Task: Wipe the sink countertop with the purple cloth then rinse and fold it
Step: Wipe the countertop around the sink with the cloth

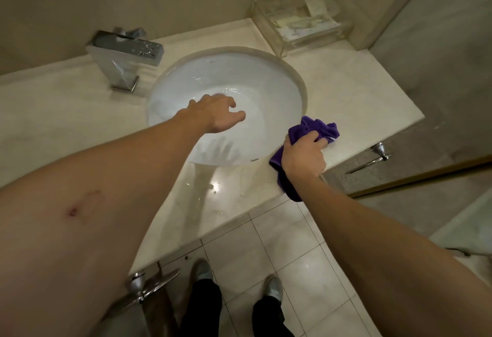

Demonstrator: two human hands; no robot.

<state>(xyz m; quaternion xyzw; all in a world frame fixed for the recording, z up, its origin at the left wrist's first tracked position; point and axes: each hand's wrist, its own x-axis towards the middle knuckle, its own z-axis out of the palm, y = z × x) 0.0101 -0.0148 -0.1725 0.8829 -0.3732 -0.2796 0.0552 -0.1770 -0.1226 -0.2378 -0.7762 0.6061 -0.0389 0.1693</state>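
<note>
Landmark: round white porcelain sink basin [266, 76], set under the pale polished marble countertop [354, 92].

Left of basin, at the back: square chrome faucet [125, 57], water beads on top.

Over the basin: left hand [215, 113], fingers loosely spread, holding nothing, not touching porcelain as far as I can tell.

Right of basin, on the front counter edge: right hand [303, 155] gripping the bunched purple microfibre cloth [314, 127]. One end sticks out past the fingers, the other hangs below the wrist over the counter edge.

Behind-right of basin: clear acrylic tissue box [300, 22].

Handling judgement: cloth is light, soft and limp, likely heavier and drippy once wet. Not fragile. Best taken by corners for folding; wadded grip suits wiping.
</note>
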